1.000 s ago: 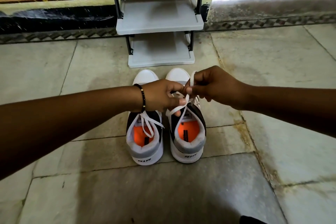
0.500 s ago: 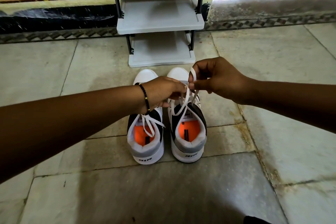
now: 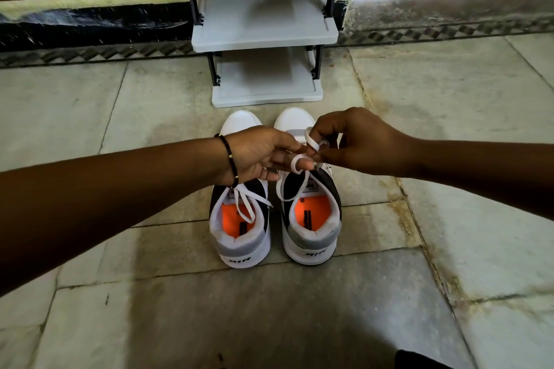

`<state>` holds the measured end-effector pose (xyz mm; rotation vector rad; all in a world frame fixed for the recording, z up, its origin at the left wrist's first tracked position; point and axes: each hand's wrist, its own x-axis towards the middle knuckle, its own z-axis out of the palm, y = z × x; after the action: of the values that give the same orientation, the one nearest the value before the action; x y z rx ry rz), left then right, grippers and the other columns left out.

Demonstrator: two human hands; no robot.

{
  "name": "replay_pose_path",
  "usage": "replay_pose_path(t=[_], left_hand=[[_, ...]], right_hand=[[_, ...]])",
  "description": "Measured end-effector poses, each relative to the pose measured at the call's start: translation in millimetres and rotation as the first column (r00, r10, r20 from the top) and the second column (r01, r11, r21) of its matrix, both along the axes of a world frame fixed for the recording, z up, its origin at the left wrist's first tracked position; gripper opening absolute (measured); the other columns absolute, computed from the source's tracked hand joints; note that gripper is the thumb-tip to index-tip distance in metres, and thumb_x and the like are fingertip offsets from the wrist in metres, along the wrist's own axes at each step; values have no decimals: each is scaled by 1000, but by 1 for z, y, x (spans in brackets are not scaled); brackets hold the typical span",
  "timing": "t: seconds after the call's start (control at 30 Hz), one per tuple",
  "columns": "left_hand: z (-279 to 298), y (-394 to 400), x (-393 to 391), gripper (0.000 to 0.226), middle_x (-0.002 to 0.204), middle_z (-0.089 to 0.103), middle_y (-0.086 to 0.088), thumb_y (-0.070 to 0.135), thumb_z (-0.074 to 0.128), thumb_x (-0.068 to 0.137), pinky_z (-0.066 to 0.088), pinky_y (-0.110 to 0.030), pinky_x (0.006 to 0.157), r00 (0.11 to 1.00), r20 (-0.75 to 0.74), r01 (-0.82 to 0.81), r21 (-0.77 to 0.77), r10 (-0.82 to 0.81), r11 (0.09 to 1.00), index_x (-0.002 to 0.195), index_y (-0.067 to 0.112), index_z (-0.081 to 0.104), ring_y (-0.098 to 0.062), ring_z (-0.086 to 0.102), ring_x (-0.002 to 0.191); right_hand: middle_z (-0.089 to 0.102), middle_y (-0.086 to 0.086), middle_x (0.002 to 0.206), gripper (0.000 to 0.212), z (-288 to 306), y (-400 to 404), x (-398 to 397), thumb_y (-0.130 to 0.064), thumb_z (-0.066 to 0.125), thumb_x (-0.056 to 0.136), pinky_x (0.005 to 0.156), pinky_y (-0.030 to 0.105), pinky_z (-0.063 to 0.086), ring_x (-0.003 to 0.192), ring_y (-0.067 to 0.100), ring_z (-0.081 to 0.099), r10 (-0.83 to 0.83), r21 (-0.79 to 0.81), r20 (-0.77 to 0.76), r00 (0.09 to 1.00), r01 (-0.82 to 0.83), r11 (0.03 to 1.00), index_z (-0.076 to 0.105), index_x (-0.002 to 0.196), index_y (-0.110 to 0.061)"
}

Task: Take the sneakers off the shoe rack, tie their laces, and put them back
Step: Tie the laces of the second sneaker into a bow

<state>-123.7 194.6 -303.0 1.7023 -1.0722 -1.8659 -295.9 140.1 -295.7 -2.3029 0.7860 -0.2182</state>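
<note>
Two white, grey and black sneakers with orange insoles stand side by side on the floor, heels toward me. The left sneaker (image 3: 239,237) has a tied white bow lying over its opening. Above the tongue of the right sneaker (image 3: 311,231), my left hand (image 3: 263,156) and my right hand (image 3: 359,142) each pinch part of its white lace (image 3: 299,163). The lace is looped around my left fingertip and curls at my right fingers. My hands hide the eyelets.
A grey shoe rack (image 3: 263,36) with black posts stands just beyond the sneaker toes, against the wall; its two visible shelves hold nothing. Stone floor tiles spread on all sides. A dark shape (image 3: 419,361) shows at the bottom edge.
My right hand has dropped from its raised pull and come close to my left hand. The lace, earlier stretched upward, now forms small loops between my fingertips. The sneakers have not moved.
</note>
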Motion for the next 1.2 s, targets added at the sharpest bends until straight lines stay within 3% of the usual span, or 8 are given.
replay_pose_path(t=[0.27, 0.5, 0.6, 0.73, 0.87, 0.93, 1.03, 1.2], left_hand=[[12, -7, 4, 25, 91, 64, 2, 17, 41, 89, 39, -42, 99, 956, -204, -212, 6, 209, 977, 106, 16, 59, -15, 59, 93], [16, -15, 16, 28, 77, 60, 9, 1, 41, 89, 54, -32, 74, 789, -361, -542, -30, 497, 840, 86, 21, 60, -11, 63, 77], [12, -16, 24, 31, 68, 54, 6, 1, 36, 92, 44, -15, 45, 821, -241, -551, -95, 518, 829, 82, 19, 59, -4, 54, 49], [1, -17, 38, 32, 64, 48, 4, 0, 33, 90, 25, -13, 37, 851, 26, -513, -175, 524, 841, 77, 16, 58, -5, 35, 44], [-5, -11, 59, 22, 75, 55, -2, 5, 42, 90, 35, -13, 33, 806, 445, -324, -221, 391, 920, 82, 12, 62, -12, 47, 54], [-11, -6, 64, 19, 97, 58, -12, 16, 52, 87, 51, -24, 57, 672, 724, -66, -150, 155, 986, 101, 7, 61, -26, 56, 82], [-24, -3, 61, 44, 131, 45, -19, 32, 57, 83, 37, -39, 102, 427, 904, 253, -90, -28, 963, 121, 11, 52, -37, 45, 119], [-36, 1, 26, 44, 138, 47, -5, 30, 56, 84, 23, -44, 113, 474, 867, 614, -203, -151, 763, 127, 23, 48, -27, 32, 135]], right_hand=[[60, -13, 68, 2, 2, 1, 6, -15, 69, 78, 54, 11, 41, 63, 8, 55, -74, 71, 74, 994, 69, 995, 68, 77, -14], [65, 12, 85, 12, 6, -9, 2, -9, 59, 84, 53, 26, 41, 69, 16, 52, -470, 534, 228, 853, 294, 793, 65, 74, -9], [65, 7, 77, 18, 5, -18, -6, -5, 57, 84, 54, 27, 40, 70, 17, 54, -538, 546, 178, 824, 372, 751, 66, 71, -12], [59, 11, 66, 12, -9, -26, -23, -1, 57, 82, 49, 27, 38, 58, 21, 56, -585, 498, 39, 810, 492, 714, 62, 71, -1], [58, 14, 70, 12, -25, -39, -54, -5, 55, 81, 47, 25, 38, 54, 25, 57, -649, 378, -133, 749, 644, 665, 59, 72, 2], [62, 18, 81, 17, -40, -39, -65, -15, 56, 86, 50, 28, 42, 61, 28, 61, -693, 313, -224, 686, 723, 615, 60, 79, 0], [53, 21, 121, 47, -61, -28, -63, -37, 56, 87, 70, 36, 50, 86, 29, 60, -691, 153, -352, 631, 767, 623, 50, 119, -2], [49, 5, 129, 41, -52, -4, -33, -37, 61, 83, 84, 30, 42, 101, 18, 54, -294, -95, -210, 932, 280, 955, 54, 119, -18]])
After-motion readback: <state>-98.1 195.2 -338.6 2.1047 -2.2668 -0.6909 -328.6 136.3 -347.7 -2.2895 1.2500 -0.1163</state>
